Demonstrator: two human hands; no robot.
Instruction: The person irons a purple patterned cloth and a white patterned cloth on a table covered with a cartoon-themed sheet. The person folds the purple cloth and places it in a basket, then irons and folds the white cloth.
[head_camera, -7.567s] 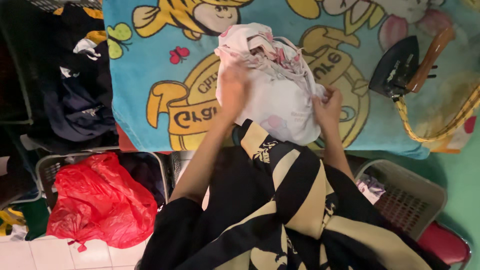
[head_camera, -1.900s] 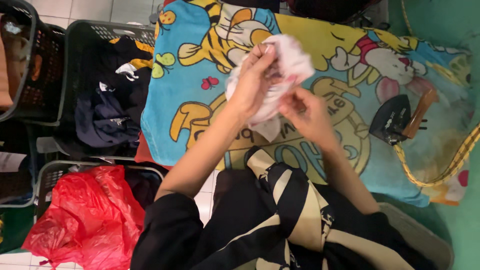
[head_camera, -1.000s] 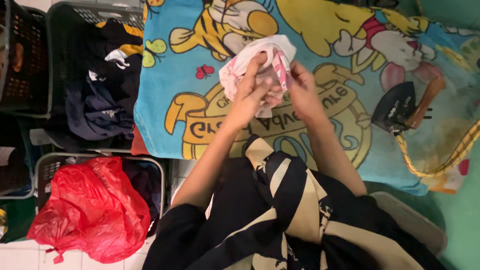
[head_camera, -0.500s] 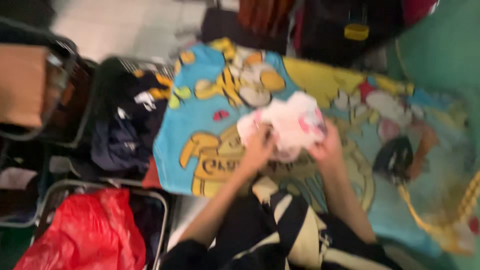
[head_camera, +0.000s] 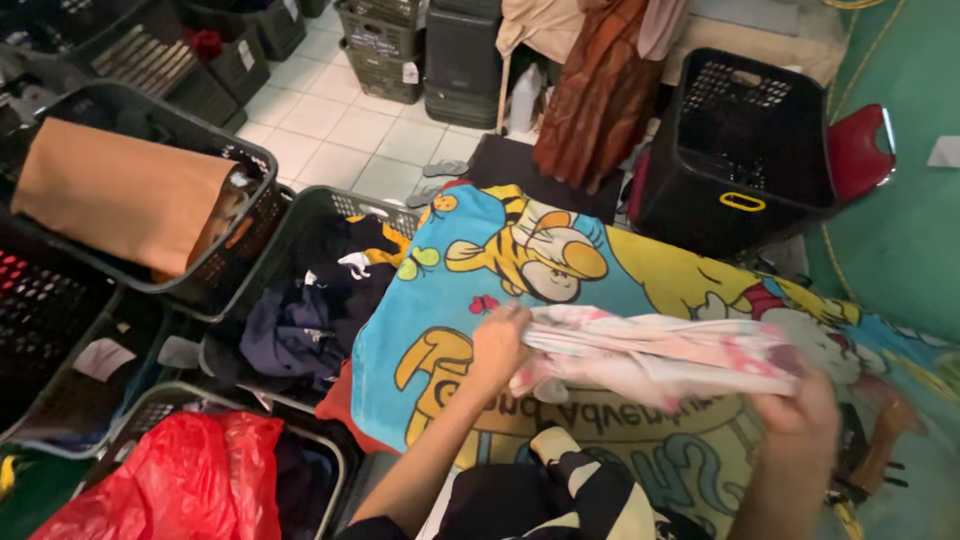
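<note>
Left hand (head_camera: 497, 345) pinched shut on one end of a pink-and-white garment (head_camera: 655, 355); right hand (head_camera: 805, 415) gripping the other end, cloth stretched level between both. Beneath the hands, a blue cartoon-print blanket (head_camera: 520, 260). Left of the left hand, a black basket of dark clothes (head_camera: 310, 300); nearer the body on that side, a red plastic bag (head_camera: 170, 480). Beyond the right hand, an empty black crate (head_camera: 740, 150).
</note>
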